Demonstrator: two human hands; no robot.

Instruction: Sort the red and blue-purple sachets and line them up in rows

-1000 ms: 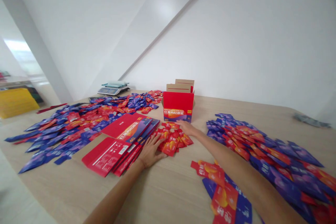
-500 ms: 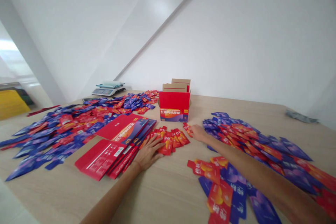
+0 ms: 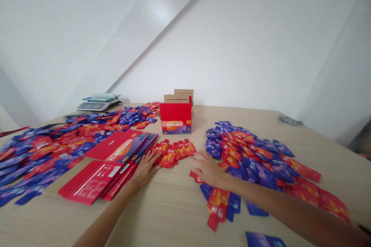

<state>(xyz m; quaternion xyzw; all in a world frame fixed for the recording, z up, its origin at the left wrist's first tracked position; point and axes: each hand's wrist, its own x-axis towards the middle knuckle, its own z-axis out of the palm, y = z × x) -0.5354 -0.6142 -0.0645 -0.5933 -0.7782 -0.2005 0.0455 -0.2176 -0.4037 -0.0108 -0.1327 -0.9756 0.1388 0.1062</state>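
My left hand (image 3: 145, 170) lies flat with fingers spread, its fingertips on the left end of a short row of overlapping red sachets (image 3: 169, 157). At the right of that row, my right hand (image 3: 208, 169) is open and slightly blurred, with no sachet visible in it. Beneath and in front of it is a loose group of red and purple sachets, one red sachet (image 3: 218, 205) being nearest me; the palm hides part of the group. Behind the row stands an open red carton (image 3: 175, 117), its cardboard flaps upright.
Flattened red cartons (image 3: 94, 179) are stacked left of my left hand. Beyond them spreads a big heap of mixed sachets (image 3: 43, 154). Another heap (image 3: 249, 154) lies on the right. A scale (image 3: 97, 105) stands at the back left, and a grey packet (image 3: 290, 120) lies back right.
The view has turned to the right. My right hand has let go of a red sachet at the row's right end and drawn back nearer me. My left hand stays at the row.
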